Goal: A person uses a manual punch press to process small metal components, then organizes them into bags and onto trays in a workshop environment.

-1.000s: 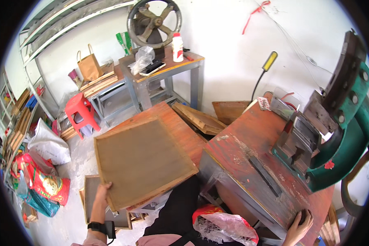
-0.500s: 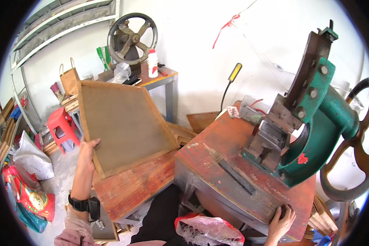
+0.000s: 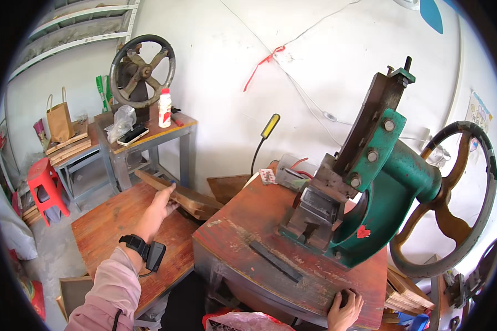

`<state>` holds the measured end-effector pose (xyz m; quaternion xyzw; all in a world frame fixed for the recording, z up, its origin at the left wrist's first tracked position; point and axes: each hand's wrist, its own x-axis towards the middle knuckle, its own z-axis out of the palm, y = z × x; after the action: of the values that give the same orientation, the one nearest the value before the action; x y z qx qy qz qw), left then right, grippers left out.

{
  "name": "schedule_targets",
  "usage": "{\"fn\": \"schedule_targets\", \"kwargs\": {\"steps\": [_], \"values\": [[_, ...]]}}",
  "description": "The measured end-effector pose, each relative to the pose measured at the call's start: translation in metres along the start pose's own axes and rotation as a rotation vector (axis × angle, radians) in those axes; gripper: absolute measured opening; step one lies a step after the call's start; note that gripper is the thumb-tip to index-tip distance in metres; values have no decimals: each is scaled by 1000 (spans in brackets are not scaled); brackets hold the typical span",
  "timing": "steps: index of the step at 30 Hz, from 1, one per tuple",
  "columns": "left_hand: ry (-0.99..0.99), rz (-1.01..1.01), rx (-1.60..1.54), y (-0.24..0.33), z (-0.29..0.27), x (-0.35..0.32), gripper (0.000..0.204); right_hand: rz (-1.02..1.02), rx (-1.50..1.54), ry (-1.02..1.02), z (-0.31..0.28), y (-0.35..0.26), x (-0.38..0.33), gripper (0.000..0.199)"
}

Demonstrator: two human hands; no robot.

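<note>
My left hand [image 3: 159, 207] reaches out over the low red-brown wooden table [image 3: 116, 226], its fingers closed at the edge of a shallow wooden tray [image 3: 190, 201]. The tray appears nearly edge-on, beyond the table, so its inside is hidden. My right hand [image 3: 345, 310] rests on the near right part of a worn red workbench [image 3: 232, 237], fingers curled around something small and dark that I cannot make out. A flat dark metal bar [image 3: 276, 261] lies on the bench, left of that hand. Behind it stands a green hand press [image 3: 392, 193].
The press's large handwheel [image 3: 483, 193] juts out at the right. A work lamp [image 3: 270, 126] rises behind the bench. At the back left, a small table bears another handwheel [image 3: 143, 71], a white bottle [image 3: 164, 107] and a phone [image 3: 133, 135]. A red stool [image 3: 45, 185] stands at left.
My left hand has carried the tray from its raised, tilted pose away to the right and down behind the low table. My right hand stays on the bench. The view has swung right.
</note>
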<state>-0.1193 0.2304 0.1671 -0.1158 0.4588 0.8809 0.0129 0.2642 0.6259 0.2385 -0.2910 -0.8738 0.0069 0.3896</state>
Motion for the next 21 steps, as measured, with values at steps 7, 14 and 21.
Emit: {"fn": "schedule_targets", "kwargs": {"steps": [7, 14, 21], "values": [[-53, -188, 313, -55, -80, -23, 39, -1, 7, 16, 2, -1, 0, 23], [241, 185, 1226, -93, -194, -146, 50, -36, -22, -4, 5, -2, 1, 24], [259, 372, 1822, -88, -215, -231, 55, -31, -11, 22, 3, -3, -3, 26]]}}
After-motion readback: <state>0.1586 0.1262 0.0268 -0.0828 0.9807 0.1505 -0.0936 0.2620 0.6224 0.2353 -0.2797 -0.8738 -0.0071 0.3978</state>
